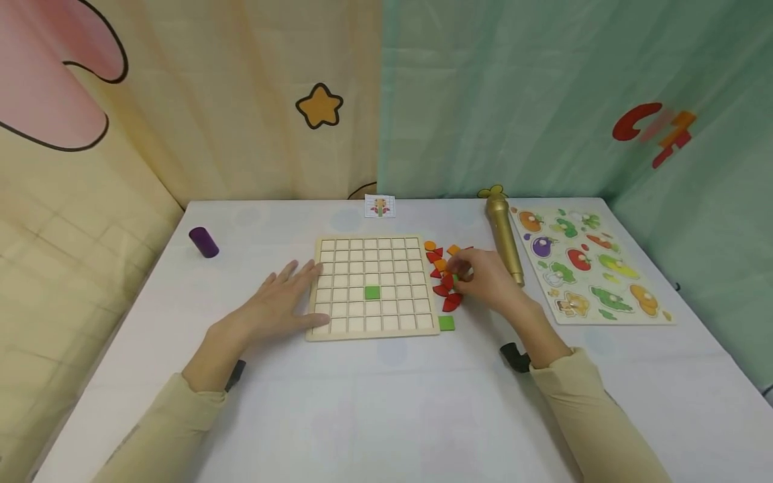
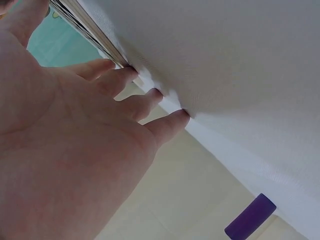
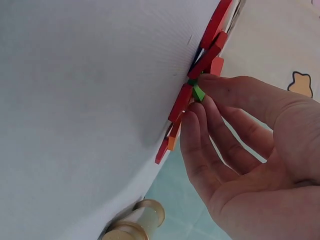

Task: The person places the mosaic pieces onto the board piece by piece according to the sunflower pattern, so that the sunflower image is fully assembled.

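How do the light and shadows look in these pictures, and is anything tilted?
Head view: bright and level, soft shadows on the table beside the sleeves; left wrist view: dimmer, strongly tilted, table greyish, shadow beside the left hand; right wrist view: also tilted and greyish, soft shadow on the table near the red pieces.

Behind your table (image 1: pixel 374 402), you face a yellow curtain (image 1: pixel 241 100) with a star (image 1: pixel 320 106); a green curtain (image 1: pixel 513 100) continues around the table's right side.
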Demonstrator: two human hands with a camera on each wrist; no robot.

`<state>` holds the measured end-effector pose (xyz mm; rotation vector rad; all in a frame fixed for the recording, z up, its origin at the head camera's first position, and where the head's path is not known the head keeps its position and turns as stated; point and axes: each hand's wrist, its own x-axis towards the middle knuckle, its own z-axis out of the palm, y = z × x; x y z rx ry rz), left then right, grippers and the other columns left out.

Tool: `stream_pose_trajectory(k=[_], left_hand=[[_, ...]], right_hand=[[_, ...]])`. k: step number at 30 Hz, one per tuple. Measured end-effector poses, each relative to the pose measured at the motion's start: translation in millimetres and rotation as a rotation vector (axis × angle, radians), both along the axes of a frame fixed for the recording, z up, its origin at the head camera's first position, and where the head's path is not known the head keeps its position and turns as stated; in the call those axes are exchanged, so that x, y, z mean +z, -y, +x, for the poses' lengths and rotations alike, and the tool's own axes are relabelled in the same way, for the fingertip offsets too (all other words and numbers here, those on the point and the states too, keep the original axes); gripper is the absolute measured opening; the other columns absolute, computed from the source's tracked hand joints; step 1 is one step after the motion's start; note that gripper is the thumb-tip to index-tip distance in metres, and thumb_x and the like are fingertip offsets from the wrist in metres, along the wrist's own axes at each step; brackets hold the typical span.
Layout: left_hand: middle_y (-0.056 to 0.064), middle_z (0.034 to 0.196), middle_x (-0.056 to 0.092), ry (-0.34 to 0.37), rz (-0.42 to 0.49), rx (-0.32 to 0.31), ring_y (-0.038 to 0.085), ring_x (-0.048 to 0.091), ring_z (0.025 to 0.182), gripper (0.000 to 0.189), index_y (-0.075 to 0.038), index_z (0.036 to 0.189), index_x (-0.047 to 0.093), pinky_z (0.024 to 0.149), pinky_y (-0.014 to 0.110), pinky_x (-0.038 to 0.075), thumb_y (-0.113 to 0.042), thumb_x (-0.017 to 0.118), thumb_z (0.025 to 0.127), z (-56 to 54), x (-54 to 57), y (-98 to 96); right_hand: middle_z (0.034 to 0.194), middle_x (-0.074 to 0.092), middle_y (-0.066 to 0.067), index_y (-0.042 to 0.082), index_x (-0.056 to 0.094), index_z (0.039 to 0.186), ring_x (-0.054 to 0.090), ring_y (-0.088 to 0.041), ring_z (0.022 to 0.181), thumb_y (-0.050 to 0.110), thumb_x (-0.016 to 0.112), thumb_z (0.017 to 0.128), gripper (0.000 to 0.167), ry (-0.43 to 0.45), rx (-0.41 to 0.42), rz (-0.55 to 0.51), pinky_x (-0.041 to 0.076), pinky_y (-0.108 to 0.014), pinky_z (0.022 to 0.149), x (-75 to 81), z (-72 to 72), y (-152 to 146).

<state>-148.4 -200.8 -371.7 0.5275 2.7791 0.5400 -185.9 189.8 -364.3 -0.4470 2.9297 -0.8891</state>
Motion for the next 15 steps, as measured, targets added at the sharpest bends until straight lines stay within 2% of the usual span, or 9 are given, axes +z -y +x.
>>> stream_pose_trajectory(k=[6,11,15], left_hand=[[0.016,0.177,0.014,0.014,-0.002,0.001,0.046,0.003,0.163,0.103,-0.007,0.169,0.018,0.128,0.069,0.004,-0.058,0.070,0.096,0.7,-1.9,-0.5],[0.015,0.177,0.013,0.007,-0.003,0.003,0.045,0.003,0.163,0.103,-0.007,0.169,0.018,0.129,0.069,0.003,-0.059,0.069,0.096,-0.1,-0.5,-1.5],[0.015,0.177,0.013,0.010,-0.013,0.006,0.045,0.003,0.163,0.102,-0.007,0.169,0.019,0.129,0.069,0.004,-0.059,0.068,0.097,-1.5,-1.4,-0.9]], right_hand=[[0.103,0.074,-0.010,0.003,0.076,0.112,0.065,-0.027,0.095,-0.001,0.082,0.088,0.025,0.018,0.031,0.029,0.062,-0.039,0.085,-2.4,0.3,-4.1],[0.101,0.074,-0.009,0.003,0.076,0.111,0.065,-0.026,0.093,-0.002,0.083,0.086,0.026,-0.017,0.072,0.059,0.061,-0.040,0.083,1.8,-2.1,-7.4],[0.103,0.075,-0.010,0.003,0.076,0.111,0.066,-0.026,0.094,0.002,0.085,0.085,0.027,-0.053,0.083,0.142,0.062,-0.042,0.087,3.0,-4.6,-7.5]])
